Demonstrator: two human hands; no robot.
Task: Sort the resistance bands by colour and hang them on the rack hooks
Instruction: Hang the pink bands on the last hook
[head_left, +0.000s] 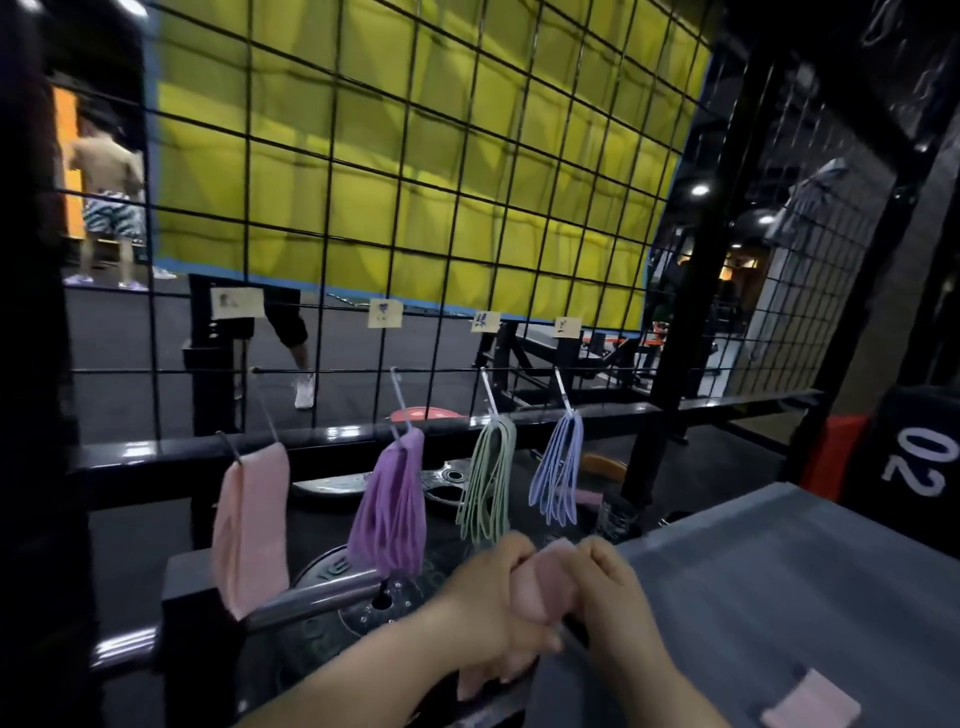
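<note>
At the left of the frame a flat, soft-looking pink bundle (252, 525) is hanging on the black wire grid (332, 171). To its right a thick purple bundle (389, 514) of rubbery loops is dangling from a thin metal hook (400, 397). Next are hanging a slimmer green bundle (485, 483) and a pale blue bundle (558, 470), each under a small paper label (384, 313) fixed to the grid. Round metal weight plates (358, 613) are lying below the bundles.

Low in the middle, just under the green bundle, the left hand (488, 597) and the right hand (618, 587) are meeting. Both are curling their fingers round one matte pink band (550, 577) held between them.

At the lower right a second pink band (810, 701) is lying flat on a smooth grey surface (779, 571). Behind the grid a quilted yellow wall (415, 130) is filling the upper frame, and a person (109, 171) is standing at the upper left on dark flooring.
</note>
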